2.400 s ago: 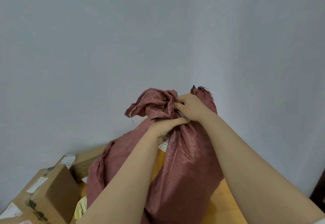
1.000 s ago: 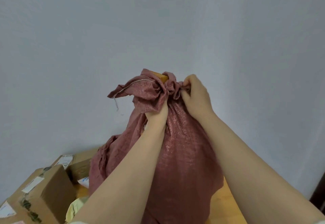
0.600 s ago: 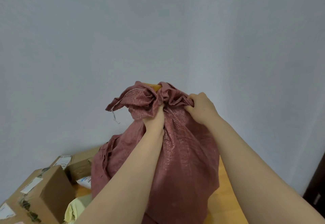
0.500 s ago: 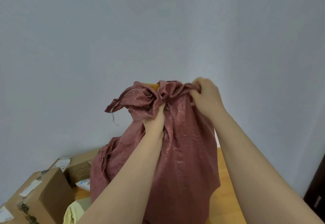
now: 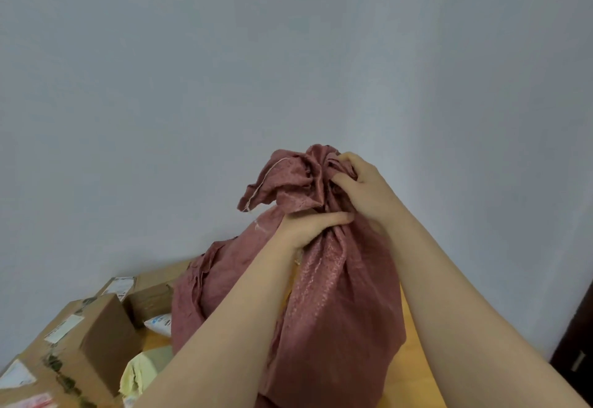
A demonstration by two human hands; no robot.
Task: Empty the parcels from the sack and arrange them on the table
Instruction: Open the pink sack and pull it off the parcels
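Observation:
A dull red woven sack (image 5: 333,318) stands upright on the wooden table (image 5: 414,372), its bunched top raised at arm's length. My left hand (image 5: 308,226) grips the gathered neck just below the bunch. Higher up and to the right, my right hand (image 5: 362,189) grips the crumpled top folds. Cardboard parcels (image 5: 96,340) lie on the table to the left of the sack, beside a white mailer (image 5: 158,322) and a pale yellow padded packet (image 5: 141,372). What the sack contains is hidden.
A plain grey-blue wall rises right behind the table. A dark door or cabinet edge (image 5: 574,353) stands at the far right. A further flat box with a label (image 5: 150,292) lies against the wall behind the parcels.
Both hands have shifted their hold on the sack's top: the left hand moved lower around the neck, the right hand stayed on the upper folds. The orange item peeking from the top is no longer visible.

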